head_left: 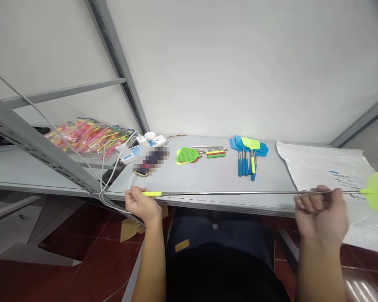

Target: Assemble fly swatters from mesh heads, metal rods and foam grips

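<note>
A yellow-green fly swatter (227, 193) with a long metal telescopic rod is stretched out level across the front of the shelf. My left hand (142, 205) is closed around its yellow handle. Near the swatter's head, my right hand (321, 214) is closed on the rod. Behind the rod lies a group of blue fly swatters (245, 163) with short rods, a yellow-green one (250, 144) on top. Further left are loose green, red and yellow swatter heads (188, 155), metal rods (209, 148) and coloured handles (216, 154).
A white plastic bag (315, 163) with a printed label covers the shelf's right end. Power strips (159, 141), white cables (108, 180) and a blurred-out phone (141, 173) lie left. Beyond a metal upright (50, 142) are bagged colourful items (91, 136). The shelf's edge (208, 202) runs close in front.
</note>
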`<state>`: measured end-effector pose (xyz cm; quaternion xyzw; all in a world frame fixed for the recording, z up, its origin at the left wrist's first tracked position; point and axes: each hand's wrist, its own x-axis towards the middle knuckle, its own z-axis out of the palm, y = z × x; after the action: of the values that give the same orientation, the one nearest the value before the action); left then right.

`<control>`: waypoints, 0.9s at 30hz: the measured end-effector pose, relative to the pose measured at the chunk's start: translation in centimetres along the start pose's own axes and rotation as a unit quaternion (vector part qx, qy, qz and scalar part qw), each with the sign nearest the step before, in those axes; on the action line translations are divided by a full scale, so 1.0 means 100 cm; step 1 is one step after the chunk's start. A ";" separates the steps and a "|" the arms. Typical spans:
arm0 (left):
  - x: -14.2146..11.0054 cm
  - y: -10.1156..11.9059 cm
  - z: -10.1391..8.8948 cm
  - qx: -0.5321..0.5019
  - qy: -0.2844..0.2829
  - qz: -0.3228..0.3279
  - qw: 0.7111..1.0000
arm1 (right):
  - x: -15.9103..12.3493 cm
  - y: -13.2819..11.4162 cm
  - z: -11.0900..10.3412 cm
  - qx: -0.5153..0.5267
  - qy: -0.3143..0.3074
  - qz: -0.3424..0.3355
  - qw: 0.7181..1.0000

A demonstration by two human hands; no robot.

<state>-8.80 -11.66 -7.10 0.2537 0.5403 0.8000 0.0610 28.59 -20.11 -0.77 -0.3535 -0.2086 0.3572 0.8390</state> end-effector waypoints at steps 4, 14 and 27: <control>0.013 -0.001 -0.001 -0.025 -0.009 -0.020 0.999 | 0.014 -0.008 -0.019 0.020 0.017 -0.043 0.999; -0.033 0.016 0.014 0.026 -0.123 -0.055 0.990 | -0.050 0.055 0.043 -0.015 -0.074 0.079 0.994; -0.025 0.022 0.019 0.051 -0.209 -0.082 0.973 | -0.016 0.064 0.026 0.129 -0.080 0.256 0.955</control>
<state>-5.39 -11.89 -5.47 0.3731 0.5746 0.6929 0.2246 23.09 -17.03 -3.97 -0.2545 -0.1298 0.6110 0.7383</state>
